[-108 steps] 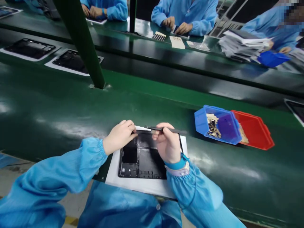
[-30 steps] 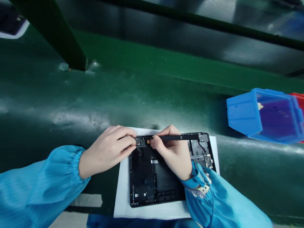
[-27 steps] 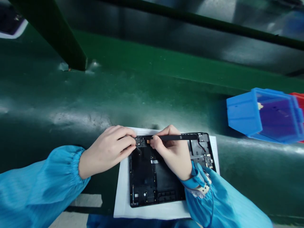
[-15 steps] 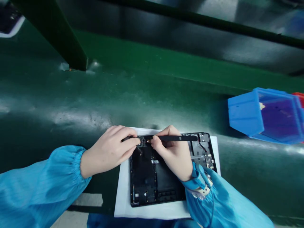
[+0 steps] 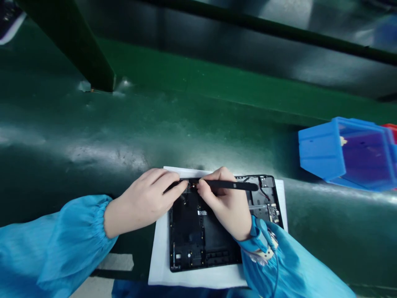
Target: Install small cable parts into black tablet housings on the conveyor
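Note:
A black tablet-like casing (image 5: 189, 231), with its inside facing up, lies on a white sheet (image 5: 159, 248). My right hand (image 5: 228, 198) grips black tweezers (image 5: 242, 185) across the casing's far edge, their tips pointing left. Close to those tips, my left hand (image 5: 149, 200) rests over the casing's far left corner with its fingers drawn together. Whatever is under or between the left fingertips is hidden. Small parts and a dark wire (image 5: 263, 192) show at the casing's right end, and a small circuit board (image 5: 273, 212) sits below the wire.
A blue bin (image 5: 322, 151) stands on the green table (image 5: 173, 136) at the right, with a red bin (image 5: 392, 128) behind it. A dark green post (image 5: 89, 62) rises at the upper left. A cord (image 5: 276, 269) runs from my right wrist strap.
The left fingertips have shifted slightly right along the casing's far edge. The tweezers' back end has tilted a little downward in view, with the right hand keeping its hold.

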Tool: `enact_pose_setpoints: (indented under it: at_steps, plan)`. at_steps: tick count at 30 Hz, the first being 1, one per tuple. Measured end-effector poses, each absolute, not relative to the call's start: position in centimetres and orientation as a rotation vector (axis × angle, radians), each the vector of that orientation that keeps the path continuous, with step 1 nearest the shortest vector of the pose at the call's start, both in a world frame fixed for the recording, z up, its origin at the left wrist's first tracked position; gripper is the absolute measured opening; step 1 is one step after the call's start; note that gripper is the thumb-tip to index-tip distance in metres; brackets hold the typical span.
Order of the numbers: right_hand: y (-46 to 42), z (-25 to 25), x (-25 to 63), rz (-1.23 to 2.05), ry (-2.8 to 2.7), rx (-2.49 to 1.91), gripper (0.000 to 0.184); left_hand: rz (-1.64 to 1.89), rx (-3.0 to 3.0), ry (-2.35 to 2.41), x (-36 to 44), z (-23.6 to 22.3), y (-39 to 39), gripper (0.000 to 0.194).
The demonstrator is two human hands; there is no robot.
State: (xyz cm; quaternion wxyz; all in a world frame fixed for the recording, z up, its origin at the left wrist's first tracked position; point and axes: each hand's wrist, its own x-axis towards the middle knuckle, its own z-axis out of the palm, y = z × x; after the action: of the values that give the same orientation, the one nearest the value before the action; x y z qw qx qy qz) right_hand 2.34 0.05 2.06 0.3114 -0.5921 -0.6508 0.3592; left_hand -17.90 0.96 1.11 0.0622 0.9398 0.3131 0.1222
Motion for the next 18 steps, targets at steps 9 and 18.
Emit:
enact_pose_setpoints:
  at_steps: [9, 18]
  plan:
    - [-0.1, 1.9, 2.7, 0.957, -1.703, -1.594, 0.012, 0.293, 2.951, 1.009, -17.2, 1.4, 0.1, 0.033]
    - [-0.1, 1.4, 3.4, 1.013, -1.577, -1.628, 0.017, 0.327, 2.907, 1.016, -17.2, 1.2, 0.4, 0.033]
